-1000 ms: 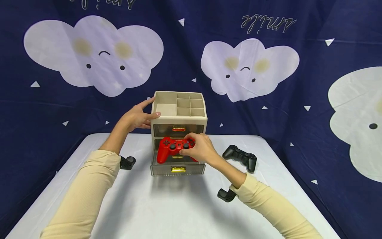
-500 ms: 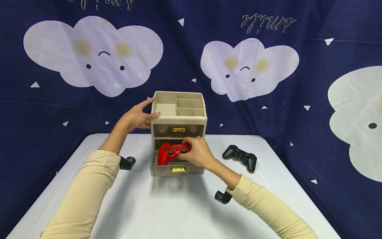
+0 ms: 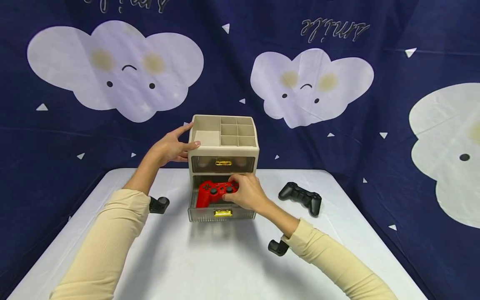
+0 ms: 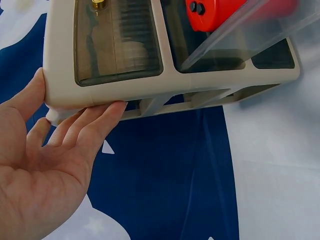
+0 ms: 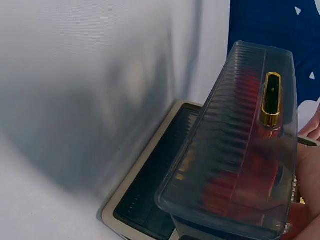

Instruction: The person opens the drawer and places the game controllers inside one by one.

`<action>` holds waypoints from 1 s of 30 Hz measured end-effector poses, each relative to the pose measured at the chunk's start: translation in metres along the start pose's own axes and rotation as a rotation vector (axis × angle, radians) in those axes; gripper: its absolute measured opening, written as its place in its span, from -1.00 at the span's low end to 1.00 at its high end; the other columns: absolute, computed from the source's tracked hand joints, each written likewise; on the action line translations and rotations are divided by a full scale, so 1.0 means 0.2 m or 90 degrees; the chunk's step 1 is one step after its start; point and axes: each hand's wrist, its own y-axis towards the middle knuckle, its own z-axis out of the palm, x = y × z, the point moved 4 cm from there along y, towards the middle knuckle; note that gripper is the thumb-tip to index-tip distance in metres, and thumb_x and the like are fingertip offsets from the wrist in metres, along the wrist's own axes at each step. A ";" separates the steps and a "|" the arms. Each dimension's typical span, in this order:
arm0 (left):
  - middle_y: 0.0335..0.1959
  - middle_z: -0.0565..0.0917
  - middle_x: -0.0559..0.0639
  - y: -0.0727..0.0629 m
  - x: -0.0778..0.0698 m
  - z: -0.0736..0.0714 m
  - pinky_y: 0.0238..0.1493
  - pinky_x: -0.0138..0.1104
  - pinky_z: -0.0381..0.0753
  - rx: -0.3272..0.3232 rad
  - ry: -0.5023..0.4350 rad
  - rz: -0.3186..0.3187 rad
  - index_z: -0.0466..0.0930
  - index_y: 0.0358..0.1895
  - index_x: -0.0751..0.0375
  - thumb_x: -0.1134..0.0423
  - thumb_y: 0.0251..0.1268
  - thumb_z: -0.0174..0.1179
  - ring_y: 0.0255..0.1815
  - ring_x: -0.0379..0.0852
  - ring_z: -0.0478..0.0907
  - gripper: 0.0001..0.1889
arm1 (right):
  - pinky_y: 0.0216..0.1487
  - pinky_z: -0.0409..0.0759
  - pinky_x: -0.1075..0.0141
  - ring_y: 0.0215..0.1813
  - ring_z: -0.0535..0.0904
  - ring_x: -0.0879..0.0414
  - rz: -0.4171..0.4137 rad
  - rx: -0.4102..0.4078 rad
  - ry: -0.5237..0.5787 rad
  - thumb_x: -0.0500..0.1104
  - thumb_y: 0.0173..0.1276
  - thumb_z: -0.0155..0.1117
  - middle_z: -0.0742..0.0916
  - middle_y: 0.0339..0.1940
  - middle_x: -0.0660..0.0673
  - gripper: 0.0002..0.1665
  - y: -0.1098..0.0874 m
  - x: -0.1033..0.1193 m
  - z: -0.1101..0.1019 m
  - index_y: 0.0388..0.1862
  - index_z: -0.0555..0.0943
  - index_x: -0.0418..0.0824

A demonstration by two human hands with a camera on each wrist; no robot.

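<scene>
A cream desktop drawer organizer (image 3: 195, 151) stands on the table, its lower see-through drawer (image 3: 204, 215) pulled out and its upper drawer pushed in. My left hand (image 3: 166, 149) rests against its upper left side, fingers nearly straight, thumb over the top front edge; the left wrist view shows the fingertips (image 4: 119, 106) along the side. Inside the drawer lies a red game controller (image 3: 204, 195), slightly tilted. My right hand (image 3: 247, 191) pinches the controller's right part and hides that end. Through the drawer wall (image 5: 225, 115) the controller (image 5: 222, 197) shows dimly in the right wrist view.
A black game controller (image 3: 300, 197) lies on the white table (image 3: 225, 258), right of the organizer. Open compartments (image 3: 237, 131) top the organizer. Gold handles mark the drawer fronts. A dark blue cloud-printed cloth (image 3: 225, 62) hangs behind.
My right hand has lowered the red controller into the lower drawer, moving slightly down and left. It has barely moved in the last half second. My left hand keeps its place on the organizer.
</scene>
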 end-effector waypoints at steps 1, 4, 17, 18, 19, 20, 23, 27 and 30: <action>0.46 0.35 0.42 0.00 0.00 0.00 0.34 0.12 0.51 0.001 -0.002 0.001 -0.24 0.67 -0.35 0.14 0.48 0.25 0.28 0.36 0.56 -0.06 | 0.15 0.53 -0.06 0.08 0.64 -0.19 0.002 0.003 -0.002 0.04 0.02 0.62 0.82 -0.12 -0.12 -0.45 0.00 0.00 0.00 -0.04 0.74 -0.20; 0.45 0.36 0.42 0.00 0.00 0.00 0.33 0.13 0.51 0.002 -0.003 0.003 -0.24 0.67 -0.35 0.14 0.48 0.25 0.28 0.36 0.57 -0.06 | 0.19 0.49 -0.11 0.14 0.62 -0.21 0.010 0.014 -0.007 0.06 0.04 0.60 0.80 -0.04 -0.14 -0.43 0.00 -0.01 0.01 -0.01 0.73 -0.20; 0.45 0.34 0.43 0.00 0.00 0.00 0.33 0.12 0.51 0.003 0.008 0.012 -0.25 0.67 -0.32 0.14 0.50 0.23 0.29 0.38 0.55 -0.07 | 0.04 0.40 0.04 0.05 0.60 -0.10 0.005 0.049 -0.058 0.11 0.11 0.57 0.78 -0.14 -0.13 -0.48 -0.01 -0.02 0.03 -0.06 0.72 -0.17; 0.45 0.34 0.43 0.00 0.01 0.00 0.33 0.12 0.51 0.003 0.007 0.011 -0.25 0.67 -0.33 0.14 0.50 0.23 0.28 0.38 0.55 -0.07 | 0.04 0.40 0.04 0.05 0.60 -0.10 0.005 0.049 -0.058 0.11 0.11 0.57 0.78 -0.14 -0.12 -0.49 -0.01 -0.02 0.03 -0.06 0.72 -0.17; 0.45 0.34 0.43 0.00 0.01 -0.01 0.33 0.13 0.51 0.003 0.007 0.011 -0.25 0.67 -0.33 0.14 0.50 0.23 0.28 0.38 0.55 -0.07 | 0.04 0.40 0.04 0.05 0.60 -0.10 0.006 0.050 -0.057 0.10 0.11 0.57 0.78 -0.15 -0.12 -0.49 -0.01 -0.02 0.04 -0.05 0.71 -0.17; 0.46 0.34 0.43 0.00 0.01 -0.01 0.34 0.13 0.51 0.003 0.007 0.010 -0.25 0.67 -0.33 0.14 0.50 0.23 0.28 0.37 0.55 -0.07 | 0.04 0.40 0.04 0.04 0.60 -0.09 0.006 0.050 -0.057 0.10 0.11 0.57 0.78 -0.15 -0.12 -0.49 -0.01 -0.02 0.04 -0.05 0.71 -0.17; 0.46 0.34 0.42 0.00 0.01 0.00 0.34 0.13 0.50 0.004 0.005 0.011 -0.25 0.67 -0.34 0.14 0.50 0.23 0.29 0.36 0.56 -0.07 | 0.06 0.40 0.02 0.05 0.60 -0.10 0.007 0.051 -0.052 0.09 0.12 0.57 0.78 -0.15 -0.12 -0.48 -0.01 -0.02 0.04 -0.04 0.71 -0.17; 0.47 0.33 0.42 0.00 0.01 0.00 0.33 0.13 0.51 0.004 0.008 0.015 -0.25 0.67 -0.34 0.14 0.50 0.23 0.29 0.36 0.55 -0.07 | 0.12 0.39 -0.03 0.13 0.57 -0.14 0.010 0.051 -0.039 0.10 0.13 0.57 0.77 -0.10 -0.14 -0.45 -0.02 -0.02 0.03 0.00 0.71 -0.19; 0.48 0.32 0.41 0.00 0.01 0.00 0.32 0.11 0.53 0.005 0.010 0.016 -0.25 0.66 -0.35 0.13 0.50 0.23 0.30 0.36 0.55 -0.07 | 0.21 0.41 -0.07 0.22 0.52 -0.21 0.009 0.039 -0.013 0.11 0.16 0.56 0.75 0.02 -0.20 -0.40 -0.02 -0.02 0.02 0.08 0.70 -0.22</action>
